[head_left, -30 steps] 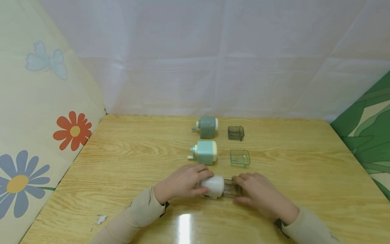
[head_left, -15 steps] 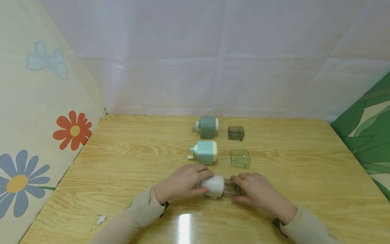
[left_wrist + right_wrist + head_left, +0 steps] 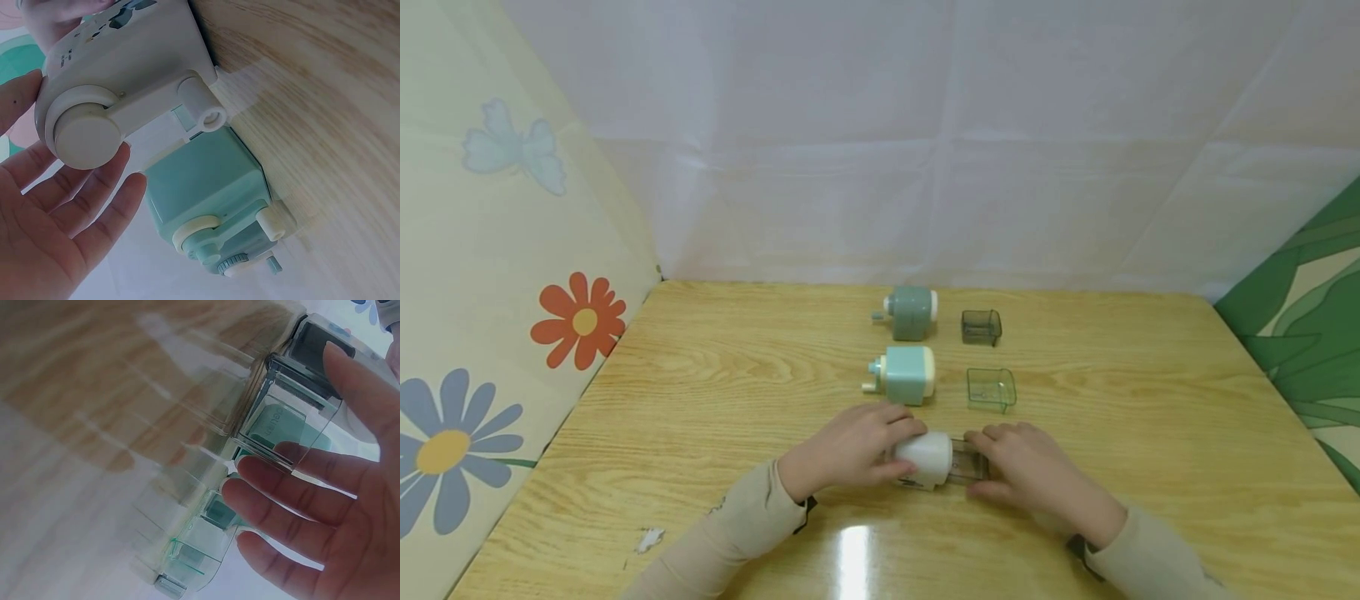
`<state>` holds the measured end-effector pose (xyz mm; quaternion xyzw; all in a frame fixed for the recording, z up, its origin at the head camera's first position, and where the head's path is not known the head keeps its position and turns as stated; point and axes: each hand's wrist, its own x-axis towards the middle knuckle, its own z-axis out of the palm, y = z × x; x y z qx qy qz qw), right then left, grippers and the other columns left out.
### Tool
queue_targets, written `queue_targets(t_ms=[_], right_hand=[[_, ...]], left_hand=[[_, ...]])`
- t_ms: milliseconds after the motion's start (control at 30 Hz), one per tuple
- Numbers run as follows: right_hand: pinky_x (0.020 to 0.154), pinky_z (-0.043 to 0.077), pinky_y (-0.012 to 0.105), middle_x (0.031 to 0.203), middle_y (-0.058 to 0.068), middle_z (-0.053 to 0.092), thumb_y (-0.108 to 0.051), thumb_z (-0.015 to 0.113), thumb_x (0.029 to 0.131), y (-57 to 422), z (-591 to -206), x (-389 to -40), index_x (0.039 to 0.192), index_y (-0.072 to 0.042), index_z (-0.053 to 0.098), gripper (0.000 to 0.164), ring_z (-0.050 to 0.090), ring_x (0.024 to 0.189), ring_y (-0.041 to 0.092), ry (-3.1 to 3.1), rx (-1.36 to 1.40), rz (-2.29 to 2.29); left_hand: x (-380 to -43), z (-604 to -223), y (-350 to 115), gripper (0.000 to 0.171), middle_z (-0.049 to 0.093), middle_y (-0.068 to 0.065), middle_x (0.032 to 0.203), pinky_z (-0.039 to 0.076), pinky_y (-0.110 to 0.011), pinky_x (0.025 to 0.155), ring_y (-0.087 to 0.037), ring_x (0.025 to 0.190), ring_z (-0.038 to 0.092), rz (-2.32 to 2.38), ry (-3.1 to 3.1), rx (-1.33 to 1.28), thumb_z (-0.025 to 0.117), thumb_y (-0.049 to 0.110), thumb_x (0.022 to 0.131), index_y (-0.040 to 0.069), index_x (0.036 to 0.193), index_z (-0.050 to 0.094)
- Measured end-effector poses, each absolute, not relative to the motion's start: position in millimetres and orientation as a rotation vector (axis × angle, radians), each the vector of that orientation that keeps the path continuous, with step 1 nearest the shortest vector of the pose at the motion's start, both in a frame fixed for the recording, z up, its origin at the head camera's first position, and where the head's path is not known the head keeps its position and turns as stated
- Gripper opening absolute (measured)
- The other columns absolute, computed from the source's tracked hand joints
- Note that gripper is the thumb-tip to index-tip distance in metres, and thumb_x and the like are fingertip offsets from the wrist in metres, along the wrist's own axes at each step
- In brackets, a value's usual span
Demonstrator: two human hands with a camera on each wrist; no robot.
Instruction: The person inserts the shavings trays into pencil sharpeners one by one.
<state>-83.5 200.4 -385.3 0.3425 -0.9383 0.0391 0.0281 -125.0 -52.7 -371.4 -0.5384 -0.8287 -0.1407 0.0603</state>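
On the near part of the table my left hand (image 3: 859, 447) grips a white crank pencil sharpener (image 3: 928, 457) lying with its crank toward the left. In the left wrist view the fingers and thumb go around the sharpener (image 3: 134, 53), close to its round knob and crank handle (image 3: 203, 106). My right hand (image 3: 1037, 473) holds the outer end of a clear smoky shavings drawer (image 3: 967, 462) between thumb and fingers. The drawer's other end meets the sharpener's right side, in line with it. In the right wrist view the drawer (image 3: 312, 428) is see-through.
Behind the hands lie a light teal sharpener (image 3: 906, 375) and, farther back, a dark grey-green one (image 3: 912, 313). A green-tinted clear drawer (image 3: 991, 389) and a smoky drawer (image 3: 981, 327) lie to their right. A pale curtain (image 3: 820, 192) hangs at the table's far edge.
My right hand has moved slightly left with the drawer, and less of the drawer shows outside the white sharpener. My left hand and the other sharpeners have stayed in place.
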Motion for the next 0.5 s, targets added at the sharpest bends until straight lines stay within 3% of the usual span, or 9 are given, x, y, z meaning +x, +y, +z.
queue_targets(t_ms=[500], right_hand=[[0.064, 0.05, 0.037, 0.083, 0.003, 0.06, -0.048, 0.068, 0.071, 196.6, -385.7, -85.8, 0.105, -0.003, 0.062, 0.057, 0.057, 0.07, 0.016, -2.907, 1.05, 0.124]], left_hand=[[-124.5, -371.2, -52.5, 0.041, 0.059, -0.001, 0.106, 0.047, -0.023, 0.078, -0.011, 0.091, 0.054, -0.421, -2.528, -1.62, 0.06, 0.038, 0.085, 0.011, 0.116, 0.059]])
